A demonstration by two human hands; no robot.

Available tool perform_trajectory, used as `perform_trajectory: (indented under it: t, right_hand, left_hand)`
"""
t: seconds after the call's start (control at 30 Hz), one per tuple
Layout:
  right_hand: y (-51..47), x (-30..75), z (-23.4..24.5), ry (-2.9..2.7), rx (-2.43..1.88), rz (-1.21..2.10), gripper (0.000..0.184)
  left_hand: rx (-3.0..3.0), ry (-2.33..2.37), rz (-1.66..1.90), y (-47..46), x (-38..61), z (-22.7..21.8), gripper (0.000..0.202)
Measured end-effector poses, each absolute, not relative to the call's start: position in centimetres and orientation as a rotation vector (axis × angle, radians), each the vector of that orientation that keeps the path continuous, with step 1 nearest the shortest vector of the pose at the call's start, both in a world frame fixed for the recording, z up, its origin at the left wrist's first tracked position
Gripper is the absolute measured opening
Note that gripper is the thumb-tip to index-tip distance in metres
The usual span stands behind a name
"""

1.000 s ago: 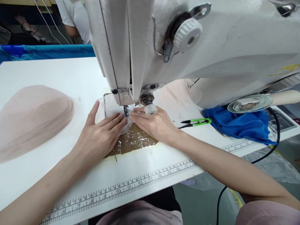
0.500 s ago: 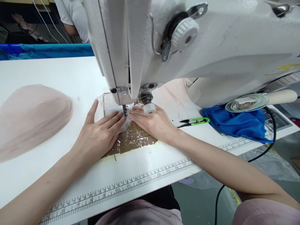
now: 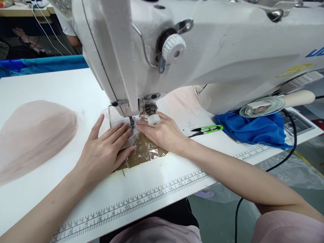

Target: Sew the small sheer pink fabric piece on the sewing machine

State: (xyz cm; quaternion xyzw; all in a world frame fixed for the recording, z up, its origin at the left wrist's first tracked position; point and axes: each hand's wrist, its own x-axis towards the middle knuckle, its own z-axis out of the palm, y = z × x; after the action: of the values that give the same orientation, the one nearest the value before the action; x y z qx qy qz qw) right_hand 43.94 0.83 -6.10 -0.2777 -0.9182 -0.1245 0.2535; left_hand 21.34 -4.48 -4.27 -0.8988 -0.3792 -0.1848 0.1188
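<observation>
My left hand (image 3: 105,148) lies flat, fingers stretched out, pressing a small piece of thin whitish see-through fabric (image 3: 129,141) left of the presser foot (image 3: 132,123). Close on the foot's other side rests my right hand (image 3: 165,133), its fingers extended at the fabric's edge and partly hidden by a white knob (image 3: 154,119). Both hands are under the head of a white sewing machine (image 3: 215,44). Beneath them shows a brown patch covered with shiny clear tape (image 3: 150,148). The fabric under the left palm is hidden.
A sheer pinkish fabric piece (image 3: 37,135) lies on the left of the white table (image 3: 93,202). Green thread snips (image 3: 210,129), blue cloth (image 3: 253,130) and a coil of pale cord (image 3: 262,106) are on the right. A printed ruler (image 3: 141,202) follows the front edge.
The camera view has shifted slightly, so the machine head appears further left. My left thumb has moved a little away from the fingers onto the brown patch; the right hand stays beside the foot.
</observation>
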Motion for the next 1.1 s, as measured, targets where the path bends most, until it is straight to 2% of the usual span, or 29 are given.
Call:
perform_trajectory:
  t: [0.13, 0.2, 0.3, 0.4, 0.47, 0.57, 0.67, 0.9, 1.1]
  right_hand:
    - [0.9, 44.2, -5.9, -2.478, -0.744, -0.331, 0.032]
    - [0.8, 44.4, -5.5, -2.432, -0.741, -0.383, 0.033]
    - [0.1, 44.5, -4.9, -2.325, -0.711, -0.463, 0.036]
    - [-0.9, 43.9, -4.5, -2.334, -0.609, -0.343, 0.034]
    - [-1.5, 43.5, -4.4, -2.426, -0.509, -0.242, 0.031]
    - [-2.1, 43.2, -4.3, -2.451, -0.509, -0.277, 0.031]
    - [-2.4, 43.2, -4.2, -2.400, -0.572, -0.299, 0.029]
    - [-3.0, 43.4, -3.9, -2.619, -0.716, -0.021, 0.025]
    - [-2.7, 43.3, -3.6, -2.582, -0.952, -0.076, 0.030]
  left_hand:
    - [-2.641, -1.104, -0.453, -4.6, 21.3, -3.6, 0.057]
    - [-2.603, -1.086, -0.440, -4.9, 21.3, -3.0, 0.056]
    - [-2.501, -1.031, -0.544, -5.3, 21.1, -2.2, 0.029]
    - [-2.454, -1.022, -0.580, -5.1, 20.8, -2.1, 0.009]
    - [-2.507, -1.025, -0.531, -4.7, 20.6, -2.4, 0.019]
    - [-2.614, -1.018, -0.473, -4.1, 20.3, -3.0, 0.029]
    - [-2.647, -1.052, -0.491, -3.9, 20.1, -3.2, 0.033]
    - [-2.730, -1.070, -0.468, -3.6, 20.1, -3.5, 0.043]
    - [-2.759, -1.137, -0.547, -3.4, 20.1, -4.2, 0.049]
